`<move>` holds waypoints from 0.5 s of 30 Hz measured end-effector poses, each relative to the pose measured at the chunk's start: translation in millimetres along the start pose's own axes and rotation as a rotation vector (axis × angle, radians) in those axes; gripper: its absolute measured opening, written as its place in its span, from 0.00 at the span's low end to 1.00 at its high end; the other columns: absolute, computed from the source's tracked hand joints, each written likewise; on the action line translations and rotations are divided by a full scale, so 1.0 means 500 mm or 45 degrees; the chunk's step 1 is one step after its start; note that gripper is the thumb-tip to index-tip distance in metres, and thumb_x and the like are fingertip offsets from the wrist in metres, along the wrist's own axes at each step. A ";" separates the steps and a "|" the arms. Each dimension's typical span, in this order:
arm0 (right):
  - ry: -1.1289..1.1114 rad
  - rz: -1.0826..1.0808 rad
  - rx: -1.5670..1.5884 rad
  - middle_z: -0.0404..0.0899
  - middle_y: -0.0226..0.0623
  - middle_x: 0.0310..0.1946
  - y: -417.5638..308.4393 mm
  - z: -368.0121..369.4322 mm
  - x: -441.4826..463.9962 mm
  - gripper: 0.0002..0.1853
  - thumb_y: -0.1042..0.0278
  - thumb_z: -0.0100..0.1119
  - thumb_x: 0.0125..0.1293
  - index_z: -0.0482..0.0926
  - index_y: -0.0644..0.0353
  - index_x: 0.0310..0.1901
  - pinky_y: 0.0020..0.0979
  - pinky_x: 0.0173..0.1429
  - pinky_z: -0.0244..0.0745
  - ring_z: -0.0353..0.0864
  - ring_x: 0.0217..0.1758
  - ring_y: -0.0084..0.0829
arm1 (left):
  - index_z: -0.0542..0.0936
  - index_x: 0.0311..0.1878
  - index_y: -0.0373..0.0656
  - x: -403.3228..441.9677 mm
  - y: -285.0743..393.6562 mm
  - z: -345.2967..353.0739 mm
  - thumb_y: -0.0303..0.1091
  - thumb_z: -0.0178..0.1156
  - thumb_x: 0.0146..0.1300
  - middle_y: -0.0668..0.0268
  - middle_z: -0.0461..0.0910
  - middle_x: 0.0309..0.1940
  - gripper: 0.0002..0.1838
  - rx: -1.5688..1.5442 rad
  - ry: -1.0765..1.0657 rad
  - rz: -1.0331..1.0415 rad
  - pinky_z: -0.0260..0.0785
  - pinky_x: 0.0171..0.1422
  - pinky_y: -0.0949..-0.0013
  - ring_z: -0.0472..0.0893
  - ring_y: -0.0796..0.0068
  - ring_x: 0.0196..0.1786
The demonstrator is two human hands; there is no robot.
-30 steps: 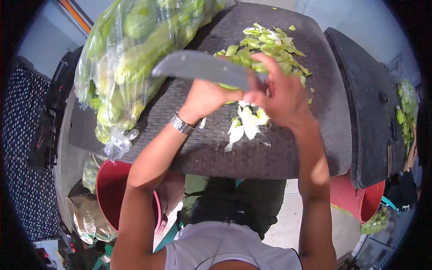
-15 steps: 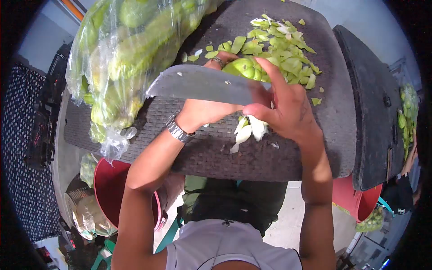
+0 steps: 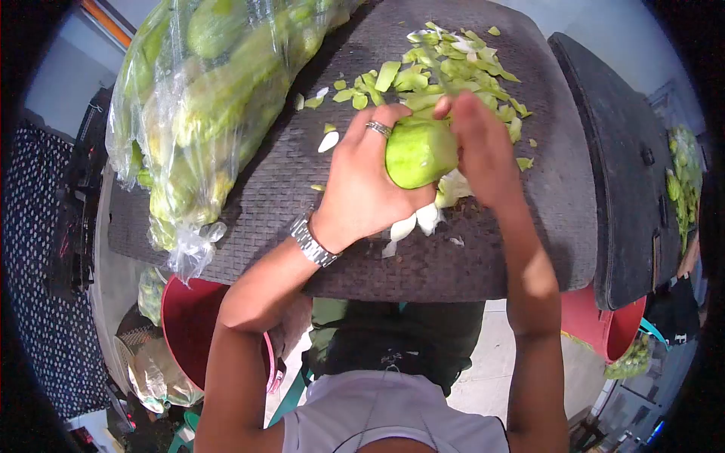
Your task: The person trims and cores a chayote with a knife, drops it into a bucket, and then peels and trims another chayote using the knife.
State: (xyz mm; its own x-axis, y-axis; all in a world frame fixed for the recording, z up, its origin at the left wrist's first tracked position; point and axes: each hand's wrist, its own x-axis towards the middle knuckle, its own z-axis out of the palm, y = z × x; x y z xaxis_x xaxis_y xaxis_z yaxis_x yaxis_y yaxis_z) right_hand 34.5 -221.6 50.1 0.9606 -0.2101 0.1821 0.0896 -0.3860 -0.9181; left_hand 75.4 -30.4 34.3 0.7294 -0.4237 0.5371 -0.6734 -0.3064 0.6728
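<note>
My left hand [image 3: 371, 175] is wrapped around a pale green chayote [image 3: 420, 153] above the dark woven tabletop [image 3: 287, 219]. Its pared side faces up, smooth and wet-looking. A ring and a metal watch are on this hand and wrist. On the chayote's right side is my right hand [image 3: 483, 147], closed and smeared by motion. The large knife it gripped a moment ago is barely visible now, seemingly edge-on. Green peel scraps [image 3: 472, 75] lie spread beyond the hands. Whitish pieces [image 3: 428, 219] lie just below the chayote.
A clear plastic bag of chayotes [image 3: 219, 113] takes up the table's left side. To the right stands a dark panel [image 3: 619, 174]. Red tubs sit below, one at left [image 3: 177, 325] and one at right [image 3: 623, 332]. Another bag of green produce [image 3: 683, 181] is at far right.
The broad knife blade, flat across the view before, has swung out of clear sight. My left hand has come up with the chayote, which shows a pared face now.
</note>
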 end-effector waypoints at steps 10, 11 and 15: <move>0.073 0.338 0.122 0.76 0.29 0.21 -0.009 -0.029 0.009 0.34 0.33 0.55 0.79 0.80 0.62 0.60 0.25 0.26 0.66 0.73 0.20 0.18 | 0.76 0.66 0.39 0.019 -0.044 -0.030 0.49 0.68 0.71 0.60 0.85 0.56 0.30 -1.357 -0.070 -0.830 0.79 0.65 0.59 0.87 0.64 0.58; -0.025 0.438 0.198 0.75 0.30 0.20 -0.022 -0.034 0.003 0.34 0.33 0.53 0.79 0.79 0.61 0.62 0.24 0.22 0.62 0.69 0.17 0.17 | 0.75 0.68 0.39 0.026 -0.042 -0.034 0.52 0.65 0.73 0.59 0.84 0.59 0.30 -1.476 -0.033 -0.926 0.78 0.67 0.57 0.86 0.62 0.60; -0.380 0.666 0.284 0.76 0.31 0.18 -0.030 -0.037 0.000 0.31 0.36 0.57 0.78 0.78 0.60 0.61 0.23 0.16 0.54 0.62 0.11 0.14 | 0.73 0.71 0.40 0.033 -0.065 -0.040 0.53 0.61 0.78 0.56 0.82 0.66 0.30 -1.833 -0.033 -0.911 0.77 0.72 0.52 0.84 0.59 0.65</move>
State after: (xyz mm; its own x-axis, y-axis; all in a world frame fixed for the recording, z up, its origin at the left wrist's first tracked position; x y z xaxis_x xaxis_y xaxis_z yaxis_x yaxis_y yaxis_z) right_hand 28.3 -232.2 70.5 0.9213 -0.0483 -0.3859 -0.3889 -0.0977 -0.9161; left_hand 111.7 -10.4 31.3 0.8170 -0.5709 -0.0807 0.4667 0.5727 0.6739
